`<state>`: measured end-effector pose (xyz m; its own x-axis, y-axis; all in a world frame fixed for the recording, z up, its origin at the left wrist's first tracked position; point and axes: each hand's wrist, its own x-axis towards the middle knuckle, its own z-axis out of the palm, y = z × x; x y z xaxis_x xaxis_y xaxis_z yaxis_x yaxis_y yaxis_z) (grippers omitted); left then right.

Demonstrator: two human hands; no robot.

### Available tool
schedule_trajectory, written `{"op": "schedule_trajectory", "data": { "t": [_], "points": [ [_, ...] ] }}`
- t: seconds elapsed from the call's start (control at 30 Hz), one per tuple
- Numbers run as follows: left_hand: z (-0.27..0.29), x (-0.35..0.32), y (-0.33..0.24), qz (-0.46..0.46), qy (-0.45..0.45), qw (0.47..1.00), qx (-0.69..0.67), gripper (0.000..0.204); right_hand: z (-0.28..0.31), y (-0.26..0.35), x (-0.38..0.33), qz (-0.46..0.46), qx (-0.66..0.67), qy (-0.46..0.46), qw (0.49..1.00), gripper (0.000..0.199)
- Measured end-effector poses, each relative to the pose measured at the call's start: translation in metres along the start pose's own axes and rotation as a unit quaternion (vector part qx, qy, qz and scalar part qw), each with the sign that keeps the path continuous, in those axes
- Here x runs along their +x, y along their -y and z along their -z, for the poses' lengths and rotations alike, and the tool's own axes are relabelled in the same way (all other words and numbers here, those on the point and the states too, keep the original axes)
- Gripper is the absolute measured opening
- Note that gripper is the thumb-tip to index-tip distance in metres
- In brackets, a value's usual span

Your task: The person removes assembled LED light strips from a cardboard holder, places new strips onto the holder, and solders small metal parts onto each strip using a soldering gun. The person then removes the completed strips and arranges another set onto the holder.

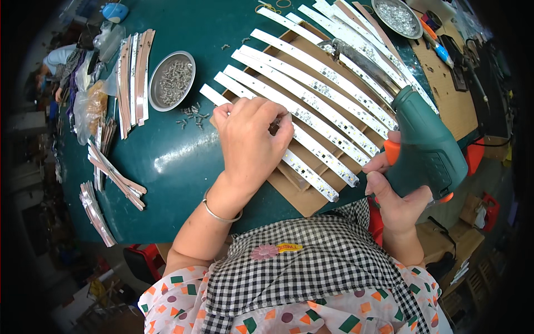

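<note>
My right hand [397, 192] is wrapped round a green pistol-shaped power tool [425, 145] with an orange trigger; its metal front end points up and left over the strips. My left hand [250, 133] is closed in a pinch above the near strips. What its fingertips hold, if anything, is hidden. Under it lie several white LED strips [320, 114], side by side and slanting, on a brown cardboard-coloured tray [295, 192]. Small yellow and dark parts dot the strips. Left of the hand stands a metal bowl [173, 82] of small metal screw-like pieces, with loose pieces [193, 116] beside it.
The table [183, 167] is dark green. Bundles of strips [133, 83] and more loose strips [115, 175] lie at left, near plastic bags [92, 106]. Far right are a second bowl [397, 18] of shiny bits, an orange-and-blue tool [438, 47] and a cable [492, 143]. A person [60, 58] sits beyond the left edge.
</note>
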<state>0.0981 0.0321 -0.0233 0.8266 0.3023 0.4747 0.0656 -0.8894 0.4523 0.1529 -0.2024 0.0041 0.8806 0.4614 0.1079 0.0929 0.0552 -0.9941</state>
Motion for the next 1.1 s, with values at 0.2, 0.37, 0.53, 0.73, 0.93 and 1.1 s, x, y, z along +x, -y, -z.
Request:
{"op": "schedule_trajectory", "data": {
  "t": [0.2,0.37,0.53,0.73,0.93,1.1],
  "points": [
    [-0.004,0.001,0.003,0.039,0.024,0.998,-0.032,0.005,0.009,-0.003,-0.002,0.024,0.012,0.003,1.0,0.061],
    [-0.001,0.005,0.001,0.11,0.06,0.99,-0.059,0.004,0.013,-0.003,-0.004,0.019,0.019,0.004,1.0,0.061],
    [0.0,0.008,0.002,0.116,0.07,0.989,-0.062,0.001,0.017,-0.001,-0.005,0.008,0.02,0.006,1.0,0.06],
    [0.001,0.011,0.005,0.146,0.098,0.981,-0.085,0.002,0.027,0.009,-0.006,-0.078,0.062,0.098,0.99,0.048],
    [0.0,0.01,0.005,0.151,0.095,0.98,-0.086,0.003,0.024,0.002,-0.009,-0.116,0.046,0.092,0.988,0.039],
    [0.0,0.008,0.005,0.162,0.093,0.977,-0.106,0.003,0.023,0.005,-0.006,-0.152,0.028,0.091,0.984,0.035]
  ]
}}
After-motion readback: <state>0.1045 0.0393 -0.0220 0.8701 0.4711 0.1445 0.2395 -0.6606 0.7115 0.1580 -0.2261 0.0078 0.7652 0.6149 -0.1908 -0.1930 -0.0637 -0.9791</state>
